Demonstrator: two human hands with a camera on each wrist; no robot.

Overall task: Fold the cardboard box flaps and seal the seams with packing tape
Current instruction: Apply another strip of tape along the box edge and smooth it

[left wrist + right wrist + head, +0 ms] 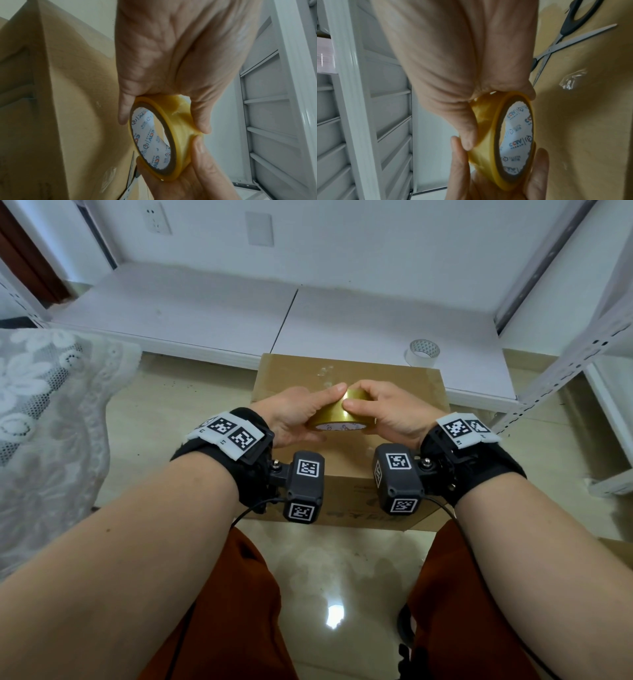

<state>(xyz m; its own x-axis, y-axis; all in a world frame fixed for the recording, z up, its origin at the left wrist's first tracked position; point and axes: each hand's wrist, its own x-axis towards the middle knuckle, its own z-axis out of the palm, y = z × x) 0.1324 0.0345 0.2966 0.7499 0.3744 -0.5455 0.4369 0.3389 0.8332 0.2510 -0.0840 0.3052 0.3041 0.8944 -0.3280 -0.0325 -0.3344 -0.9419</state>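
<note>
Lace cloth [37, 419]: white, at the far left edge of the head view, well apart from the box; bare floor [178, 412] lies between them.
Left hand [294, 414]: grip curled round the left side of the tape roll, thumb on the outer band, fingers underneath.
Tape roll [339, 414]: yellow-brown, held in the air between both hands just above the box top; its white printed core [150, 140] faces the person. The two thumbs nearly meet on the band.
Cardboard box [346, 491]: on the floor between the knees, top flaps lying closed and flat; its far edge is near the low white shelf [205, 313], its near edge faces the person.
Clear scrap [571, 81]: crumpled film stuck on the box top, beyond the hands.
Scissors [559, 35]: black-handled, blades apart, lying on the box top under the hands; seen in the right wrist view only.
Right hand [390, 410]: grip curled round the right side of the roll, thumb tip pressed on the band.
Second roll [423, 352]: clear tape, standing on the white shelf past the box's far right corner.
Metal rack [565, 364]: white, perforated upright at the right, near the box's right edge; a narrow strip of floor is open between them.
</note>
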